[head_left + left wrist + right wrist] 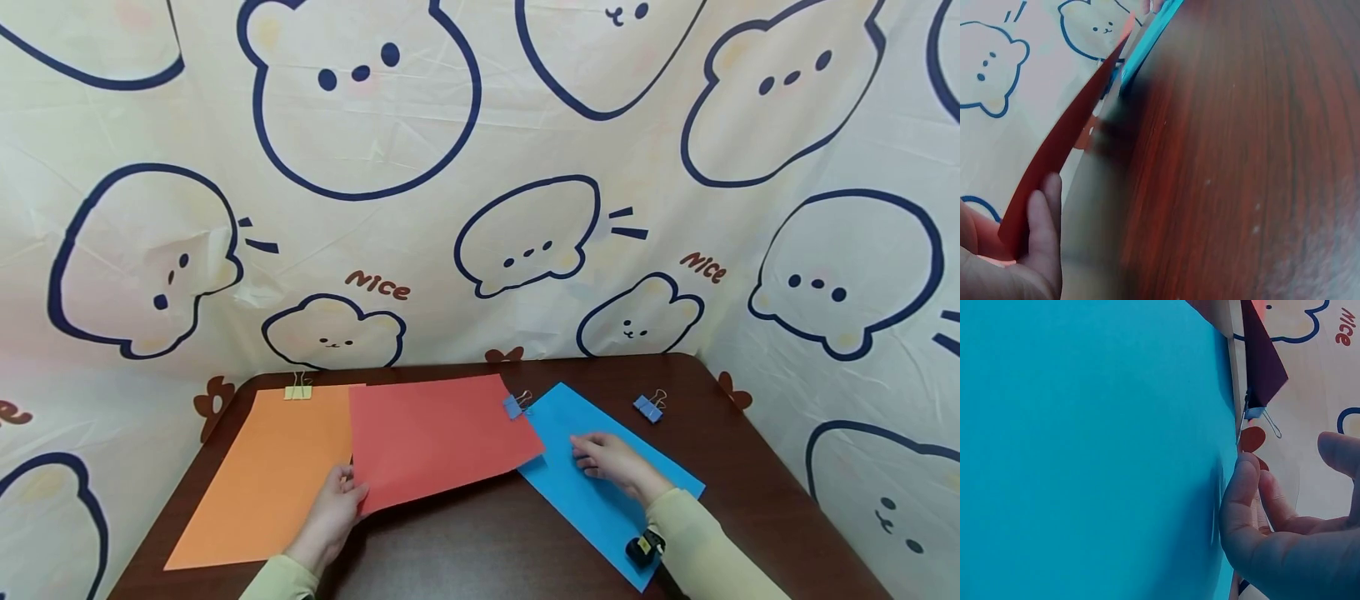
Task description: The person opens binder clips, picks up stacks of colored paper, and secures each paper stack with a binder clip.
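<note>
My left hand (333,508) pinches the lower left corner of a red sheet of paper (435,437), thumb on top and fingers beneath. In the left wrist view that sheet (1069,140) stands raised off the table. A blue binder clip (516,406) is clamped on its right edge. My right hand (611,462) hovers over a blue sheet of paper (585,500) with nothing in it; in the right wrist view its fingers (1241,494) are loosely bent and the thumb stands apart. The red sheet's right corner overlaps the blue sheet.
An orange sheet of paper (262,479) lies at the left of the dark wooden table (435,558), with a yellow binder clip (297,392) on its far edge. A second blue binder clip (649,407) lies at the far right. Behind hangs a cartoon-printed curtain (420,333).
</note>
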A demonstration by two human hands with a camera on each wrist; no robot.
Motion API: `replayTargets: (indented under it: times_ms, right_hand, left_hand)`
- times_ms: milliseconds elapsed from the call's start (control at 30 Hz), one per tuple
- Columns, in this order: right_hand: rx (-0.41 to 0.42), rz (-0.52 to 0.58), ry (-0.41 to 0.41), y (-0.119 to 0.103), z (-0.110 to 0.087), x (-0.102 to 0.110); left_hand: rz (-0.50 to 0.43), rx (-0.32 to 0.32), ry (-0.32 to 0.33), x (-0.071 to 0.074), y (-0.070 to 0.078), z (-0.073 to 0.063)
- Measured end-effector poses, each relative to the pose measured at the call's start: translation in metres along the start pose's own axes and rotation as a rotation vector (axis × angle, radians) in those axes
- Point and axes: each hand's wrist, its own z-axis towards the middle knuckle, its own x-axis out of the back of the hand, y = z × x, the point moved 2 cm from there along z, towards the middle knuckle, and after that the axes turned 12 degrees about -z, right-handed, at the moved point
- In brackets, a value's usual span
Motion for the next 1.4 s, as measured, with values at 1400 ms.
replayTargets:
  times_ms: [1400]
  right_hand:
    - [0.097,-0.069,0.076,-0.003,-0.002,0.002]
  left_hand:
    - [1.228,-0.563,-0.159,-0.001,0.016,-0.008]
